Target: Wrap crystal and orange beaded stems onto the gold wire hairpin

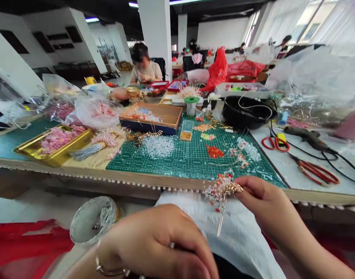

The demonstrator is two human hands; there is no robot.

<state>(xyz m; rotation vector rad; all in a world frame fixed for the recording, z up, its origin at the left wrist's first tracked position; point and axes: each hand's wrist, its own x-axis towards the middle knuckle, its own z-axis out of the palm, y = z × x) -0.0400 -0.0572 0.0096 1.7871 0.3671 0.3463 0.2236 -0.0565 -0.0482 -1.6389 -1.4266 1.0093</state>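
My right hand (263, 197) pinches the gold end of a beaded hairpin (223, 188) in front of the table edge. The hairpin carries a spray of clear and red beads, and its metal prong hangs downward. Low in the view, over my lap, my left hand (165, 240) is closed with its fingers curled under; whatever it may hold is hidden. On the green cutting mat (131, 161) beyond lie a heap of clear beads (158, 146), a pile of red beads (215, 151) and a looser cluster of clear and red pieces (248, 150).
Red-handled pliers (318, 170), scissors (274, 143) and a glue gun (306, 137) with its cable lie at right. A black basin (248, 112), a bead box (151, 126) and a gold tray (54, 155) stand behind. A bucket (91, 221) is below left; another person sits across.
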